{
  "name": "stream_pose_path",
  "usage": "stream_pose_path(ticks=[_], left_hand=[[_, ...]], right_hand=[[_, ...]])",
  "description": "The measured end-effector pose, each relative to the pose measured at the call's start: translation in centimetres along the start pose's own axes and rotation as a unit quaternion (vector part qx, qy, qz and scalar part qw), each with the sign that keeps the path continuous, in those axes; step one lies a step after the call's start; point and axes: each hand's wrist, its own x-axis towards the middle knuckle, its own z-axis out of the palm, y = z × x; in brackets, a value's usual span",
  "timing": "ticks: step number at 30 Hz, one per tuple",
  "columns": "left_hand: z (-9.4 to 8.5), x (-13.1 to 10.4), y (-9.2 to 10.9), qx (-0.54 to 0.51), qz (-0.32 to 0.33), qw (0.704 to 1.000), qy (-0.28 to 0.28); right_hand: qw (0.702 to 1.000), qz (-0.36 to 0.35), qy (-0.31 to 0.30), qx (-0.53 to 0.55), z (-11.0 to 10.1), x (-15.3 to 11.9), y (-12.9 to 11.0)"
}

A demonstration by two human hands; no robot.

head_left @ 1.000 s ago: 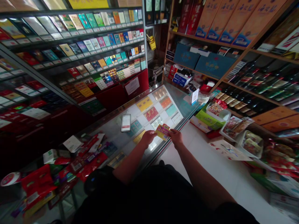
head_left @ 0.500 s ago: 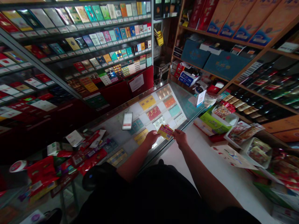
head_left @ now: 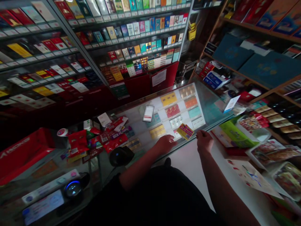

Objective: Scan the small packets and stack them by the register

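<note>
A small yellow packet with a pink-and-purple printed face (head_left: 185, 131) lies on the glass counter (head_left: 137, 133), between my two hands. My left hand (head_left: 166, 143) is just left of it, over the counter's front edge, thumb and fingers a little apart and no longer touching the packet. To the packet's right is my right hand (head_left: 205, 142), fingers curled in; whatever they may pinch is too dark to make out. A white pack with a red band (head_left: 148, 113) stands farther back on the glass, its face blurred out.
Red snack bags (head_left: 78, 142) and other small packs heap on the counter's left part, beside a black rounded device (head_left: 121, 156). A lit round device (head_left: 73, 188) sits nearer me. Boxes and food tubs (head_left: 265, 141) line the right side. Shelves of cigarette packs (head_left: 138, 29) rise behind.
Both hands have let go of the yellow packet and drawn apart from it; it now rests on the glass. The view has swung left, bringing in more of the left counter.
</note>
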Motion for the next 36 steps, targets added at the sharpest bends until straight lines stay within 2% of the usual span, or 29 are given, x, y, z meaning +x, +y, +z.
stream_pose_path(ticks=[2, 6, 12, 15, 17, 20, 23, 26, 29, 32, 36], left_hand=[[-1.2, -2.0, 0.0, 0.005, 0.025, 1.000, -0.002], [-4.5, -6.0, 0.0, -0.033, 0.045, 0.998, 0.009], [-10.2, -10.9, -2.0, -0.108, 0.036, 0.990, 0.087], [-13.6, -13.0, -4.2, -0.137, 0.014, 0.977, 0.163], [-16.0, -14.2, -6.2, -0.120, -0.004, 0.968, 0.221], [-19.2, -15.7, -9.6, -0.037, -0.045, 0.953, 0.299], [-21.6, -16.6, -13.3, 0.048, -0.112, 0.924, 0.363], [-22.6, -16.7, -16.6, 0.069, -0.160, 0.911, 0.375], [-22.7, -16.5, -18.8, 0.048, -0.171, 0.914, 0.365], [-22.4, -16.2, -19.7, 0.020, -0.182, 0.915, 0.360], [-22.0, -15.8, -19.8, 0.002, -0.202, 0.910, 0.361]], right_hand=[[1.000, 0.015, 0.005, 0.012, 0.5, -1.1, -1.5], [0.998, 0.006, -0.033, 0.047, 2.4, -3.9, -4.2], [0.990, -0.034, -0.121, 0.069, 5.9, -8.4, -6.7], [0.979, -0.036, -0.182, 0.081, 7.9, -10.5, -8.0], [0.971, -0.050, -0.219, 0.081, 9.5, -11.7, -9.0], [0.958, -0.093, -0.265, 0.055, 12.0, -13.4, -10.9], [0.939, -0.154, -0.309, 0.007, 14.8, -15.0, -12.9], [0.915, -0.185, -0.357, -0.014, 17.9, -16.5, -14.6], [0.899, -0.187, -0.395, -0.025, 20.9, -17.7, -15.9], [0.886, -0.215, -0.409, -0.048, 23.5, -18.5, -17.0], [0.876, -0.226, -0.421, -0.063, 26.6, -18.9, -17.9]])
